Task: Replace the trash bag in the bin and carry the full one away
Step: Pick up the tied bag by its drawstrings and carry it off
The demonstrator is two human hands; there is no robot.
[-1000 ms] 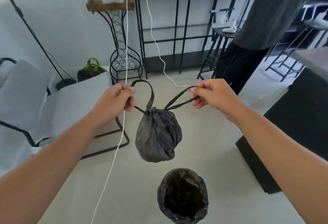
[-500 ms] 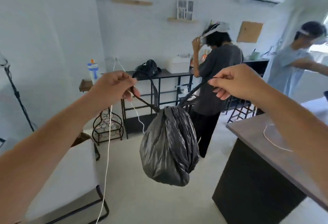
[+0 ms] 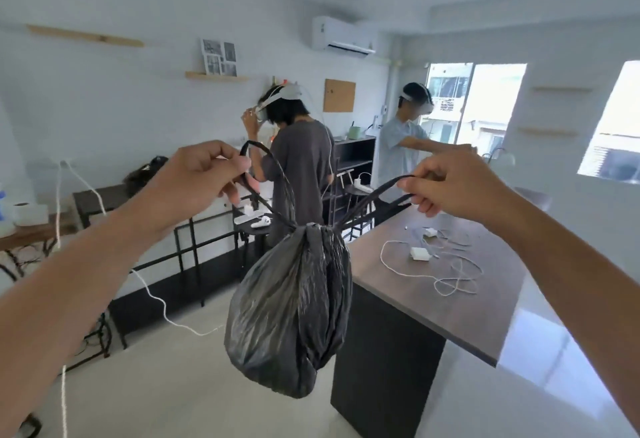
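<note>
- Head view: your left hand is closed around one drawstring loop, and your right hand pinches the other loop.
- The full trash bag hangs clear of the floor between your hands, beside the dark counter; spreading the loops apart probably cinches its neck shut for carrying.
- The bin isn't visible.
</note>
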